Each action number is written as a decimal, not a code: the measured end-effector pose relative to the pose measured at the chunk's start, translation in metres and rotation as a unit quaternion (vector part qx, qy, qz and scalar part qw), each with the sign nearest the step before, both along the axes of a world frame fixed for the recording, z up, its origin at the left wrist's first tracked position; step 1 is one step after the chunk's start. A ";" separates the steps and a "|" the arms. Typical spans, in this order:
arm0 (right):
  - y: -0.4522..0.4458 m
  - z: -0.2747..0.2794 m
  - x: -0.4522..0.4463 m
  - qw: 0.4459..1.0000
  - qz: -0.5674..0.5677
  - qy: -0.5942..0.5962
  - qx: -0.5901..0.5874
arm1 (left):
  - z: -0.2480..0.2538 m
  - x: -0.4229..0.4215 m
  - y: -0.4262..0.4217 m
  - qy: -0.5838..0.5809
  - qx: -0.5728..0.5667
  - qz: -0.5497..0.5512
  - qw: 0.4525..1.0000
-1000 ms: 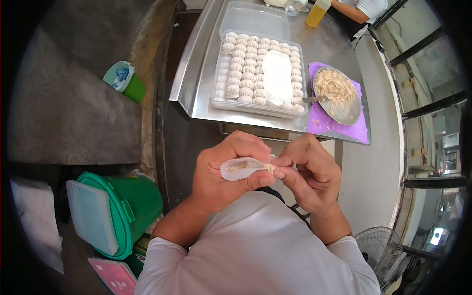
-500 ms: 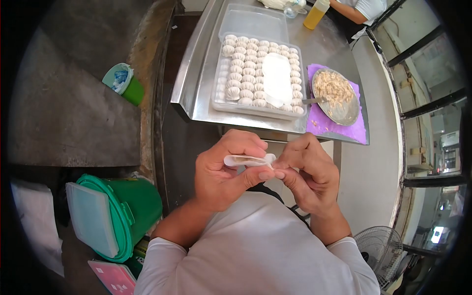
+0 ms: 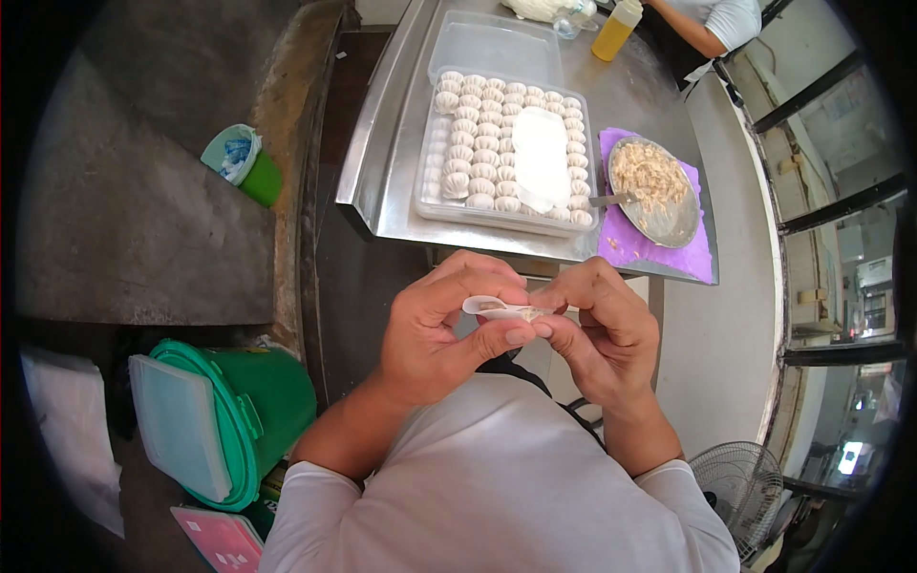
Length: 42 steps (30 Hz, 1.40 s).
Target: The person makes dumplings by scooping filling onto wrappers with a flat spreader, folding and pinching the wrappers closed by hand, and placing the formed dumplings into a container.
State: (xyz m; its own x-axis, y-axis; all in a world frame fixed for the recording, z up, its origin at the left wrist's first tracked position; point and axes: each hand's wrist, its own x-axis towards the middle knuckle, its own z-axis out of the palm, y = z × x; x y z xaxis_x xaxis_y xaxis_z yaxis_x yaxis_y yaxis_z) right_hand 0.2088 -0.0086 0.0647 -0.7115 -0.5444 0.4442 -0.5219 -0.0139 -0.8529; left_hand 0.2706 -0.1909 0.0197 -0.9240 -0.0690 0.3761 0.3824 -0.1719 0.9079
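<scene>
Between my two hands is a thin white dumpling wrapper (image 3: 485, 306), partly folded, with a little filling showing inside. My left hand (image 3: 441, 329) pinches its left part between thumb and fingers. The thumb and forefinger of my right hand (image 3: 600, 329) close on its gathered right end. Beyond my hands a clear plastic box (image 3: 430, 204) holds rows of pleated dumplings (image 3: 485, 143), with a stack of white wrappers (image 3: 541, 158) lying on them. Right of the box, a metal bowl (image 3: 680, 225) of pale filling (image 3: 650, 174) rests on a purple cloth (image 3: 626, 244), with a utensil handle over its rim.
A steel table (image 3: 382, 181) carries the box, a bottle of yellow liquid (image 3: 616, 31) and a plastic bag. Another person's arm (image 3: 690, 27) is at the top right. Green bins (image 3: 258, 382) (image 3: 258, 179) stand at left, a fan (image 3: 740, 492) at lower right.
The wrapper's open part has become smaller and narrower as more of it is gathered between my fingers. My left hand has shifted slightly right; my right hand has barely moved.
</scene>
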 end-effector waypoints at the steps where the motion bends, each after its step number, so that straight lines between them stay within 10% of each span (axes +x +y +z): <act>1: 0.001 0.001 0.000 1.000 -0.001 0.000 -0.001 | 0.003 0.001 0.001 -0.011 0.009 0.020 1.000; 42: 0.036 -0.021 0.023 0.997 -0.075 0.008 0.017 | -0.024 -0.014 0.039 0.048 0.037 0.056 0.997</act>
State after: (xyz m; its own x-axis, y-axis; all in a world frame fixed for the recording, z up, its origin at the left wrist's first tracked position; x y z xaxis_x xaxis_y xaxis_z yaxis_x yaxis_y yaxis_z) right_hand 0.2318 0.0273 0.0435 -0.7793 -0.4468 0.4393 -0.5289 0.0933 -0.8435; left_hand 0.2565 -0.1519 -0.0047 -0.8692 -0.2012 0.4517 0.4869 -0.1885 0.8529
